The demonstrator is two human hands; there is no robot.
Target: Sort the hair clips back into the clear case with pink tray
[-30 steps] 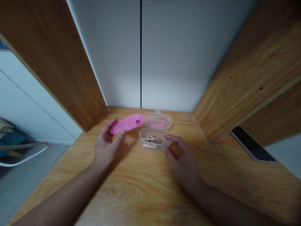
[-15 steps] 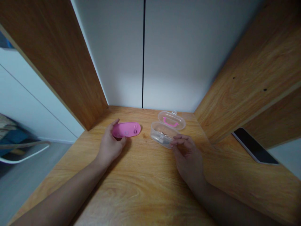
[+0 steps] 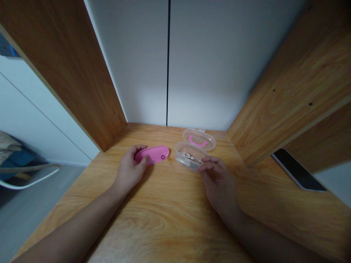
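Observation:
A pink oval plate [image 3: 153, 155] lies flat on the wooden desk [image 3: 164, 215], with a few small rings on its right end. My left hand [image 3: 128, 171] grips its left end between thumb and fingers. To the right stands a small clear plastic box [image 3: 189, 160] holding several small metal pieces, its hinged lid [image 3: 199, 139] with a pink handle folded open behind it. My right hand [image 3: 218, 180] rests at the box's near right side, fingertips touching its rim, nothing held.
Wooden side panels [image 3: 65, 69] rise on both sides of the desk, with a white wall [image 3: 192, 65] behind. A dark phone [image 3: 297, 170] lies on a lower surface at the right. A chair [image 3: 24, 175] stands off the desk's left edge.
My left hand has lowered the pink plate from a tilted, raised position onto the desk and slid it right. The clear box shifted right, away from the plate.

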